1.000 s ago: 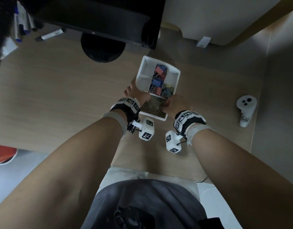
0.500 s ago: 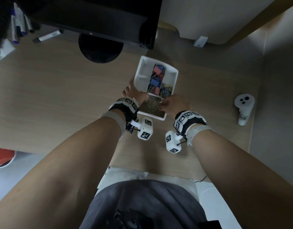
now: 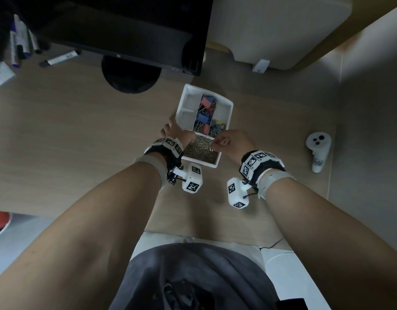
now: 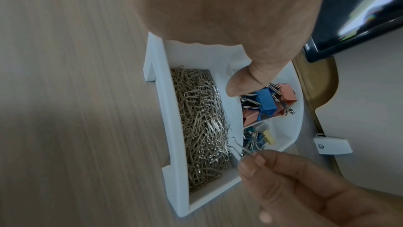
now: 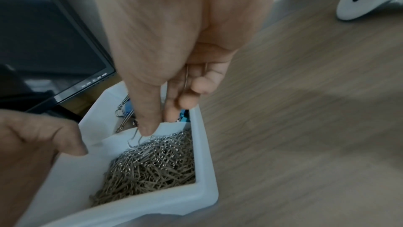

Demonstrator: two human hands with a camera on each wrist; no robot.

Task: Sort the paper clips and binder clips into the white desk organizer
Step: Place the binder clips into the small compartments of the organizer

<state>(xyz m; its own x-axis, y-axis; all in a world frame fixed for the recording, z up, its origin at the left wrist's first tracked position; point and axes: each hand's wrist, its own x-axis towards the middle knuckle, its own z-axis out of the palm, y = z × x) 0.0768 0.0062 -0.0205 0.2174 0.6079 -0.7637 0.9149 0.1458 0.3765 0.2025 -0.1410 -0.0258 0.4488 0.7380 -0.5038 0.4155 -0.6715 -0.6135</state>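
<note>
On the desk [image 3: 58,130] before you, the head view shows the organizer [image 3: 229,113]; your left hand [image 3: 176,136] grips its left wall, your right hand [image 3: 232,142] hovers over its near compartment. From the left wrist, your thumb [image 4: 242,84] rests inside, beside the binder clips [image 4: 267,99], while the right fingertips [image 4: 247,168] pinch a paper clip [image 4: 236,149]. From the right wrist, that clip hangs just above the clip pile [image 5: 152,167], thumb and forefinger closed narrowly on it.
</note>
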